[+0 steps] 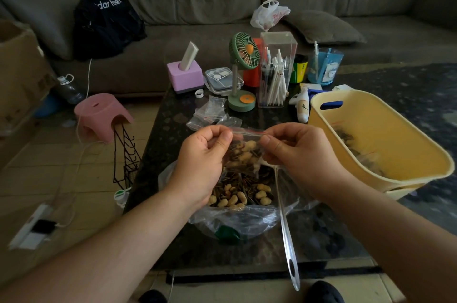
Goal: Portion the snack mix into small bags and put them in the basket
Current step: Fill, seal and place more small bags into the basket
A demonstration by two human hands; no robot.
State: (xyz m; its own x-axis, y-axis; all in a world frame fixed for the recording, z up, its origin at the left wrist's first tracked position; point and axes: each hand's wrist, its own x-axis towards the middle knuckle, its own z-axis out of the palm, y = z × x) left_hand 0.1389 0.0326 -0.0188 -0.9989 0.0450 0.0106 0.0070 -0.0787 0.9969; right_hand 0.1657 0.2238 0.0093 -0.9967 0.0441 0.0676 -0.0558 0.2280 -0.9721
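- The left hand (pixel 201 154) and the right hand (pixel 294 147) pinch the two ends of the red-striped zip strip of a small bag (pixel 243 152). Each grip is closed thumb against forefinger on the plastic, so the seal can be pressed shut along its length.
- The small bag is already loaded with nuts and dark seeds. It hangs in the air directly over the open bulk bag of snack mix (pixel 237 194), probably so that anything spilled drops back into the supply rather than onto the tabletop (pixel 173 115).
- A long-handled spoon (pixel 284 218) rests with its bowl end in the mix and its handle pointing toward the person, within easy reach of the right hand for the next scoop.
- The yellow basket (pixel 385 129) sits just to the right of the hands, its mouth tipped toward them. Dark filled packets seem to lie inside it, though they are blurred.
- Empty bags (pixel 212 112) lie in a loose pile just beyond the hands, close enough to take one without stretching.
- The step in hand looks like sealing, with the drop into the basket not yet made.
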